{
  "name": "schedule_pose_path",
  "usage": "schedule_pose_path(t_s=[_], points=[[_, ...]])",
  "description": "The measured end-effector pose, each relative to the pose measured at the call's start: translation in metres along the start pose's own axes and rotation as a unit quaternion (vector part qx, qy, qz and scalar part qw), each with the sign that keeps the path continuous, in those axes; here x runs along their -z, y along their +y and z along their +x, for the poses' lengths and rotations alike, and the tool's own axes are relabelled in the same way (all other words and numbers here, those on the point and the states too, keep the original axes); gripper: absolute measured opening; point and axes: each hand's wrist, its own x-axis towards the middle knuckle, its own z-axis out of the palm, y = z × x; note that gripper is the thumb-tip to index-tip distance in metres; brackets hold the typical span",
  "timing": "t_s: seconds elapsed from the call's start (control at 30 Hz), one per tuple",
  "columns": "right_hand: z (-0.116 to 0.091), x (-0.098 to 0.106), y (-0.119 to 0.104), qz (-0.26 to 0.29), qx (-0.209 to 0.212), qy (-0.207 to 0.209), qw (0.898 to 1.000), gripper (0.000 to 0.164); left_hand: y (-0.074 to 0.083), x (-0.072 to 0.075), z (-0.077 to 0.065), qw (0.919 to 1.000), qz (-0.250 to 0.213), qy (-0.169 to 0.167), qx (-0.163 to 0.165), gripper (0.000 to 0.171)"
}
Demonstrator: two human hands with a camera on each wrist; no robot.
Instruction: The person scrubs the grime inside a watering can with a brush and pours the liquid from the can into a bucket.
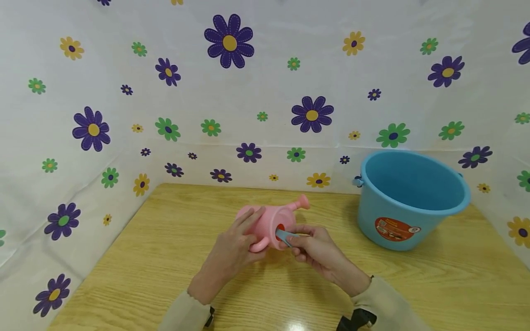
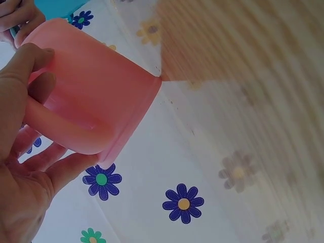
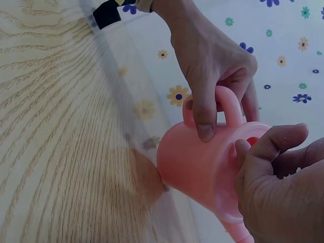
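Note:
A pink watering can [image 1: 265,221] lies tipped on its side over the wooden table, its mouth turned toward my right hand [image 1: 320,253]. My left hand [image 1: 232,248] grips the can around its handle [image 2: 66,132], with the thumb on the body in the right wrist view. Between the thumb and fingers of my right hand is a light blue handle-like piece [image 1: 285,236] at the can's mouth. Something red [image 1: 280,227] shows inside the opening; whether it joins the blue piece is unclear. In the right wrist view, my fingers hide the blue piece.
A large blue bucket [image 1: 414,207] with a red label stands at the right of the wooden table [image 1: 174,257]. White flower-patterned sheeting [image 1: 265,82] hangs behind the table and along its sides.

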Motion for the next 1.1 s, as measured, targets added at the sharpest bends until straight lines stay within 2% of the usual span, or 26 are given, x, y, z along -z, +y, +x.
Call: schedule_pose_path(t_s=[0.33,0.57,0.83,1.1], points=[[-0.006,0.005,-0.004,-0.004,-0.004,-0.002,1.0,0.036,0.001,-0.001,0.001,0.9999,0.01,0.005,-0.012,0.033],[-0.011,0.013,-0.006,0.007,-0.015,0.002,1.0,0.038,0.002,-0.002,0.001,1.0,0.002,0.002,0.0,0.033],[-0.015,0.02,-0.005,0.007,-0.011,-0.015,1.0,0.03,0.001,-0.001,0.002,1.0,0.002,0.004,0.004,0.033],[-0.02,0.025,-0.005,0.029,-0.018,-0.028,0.999,0.022,0.0,0.0,0.001,0.9999,-0.009,0.012,0.006,0.03]])
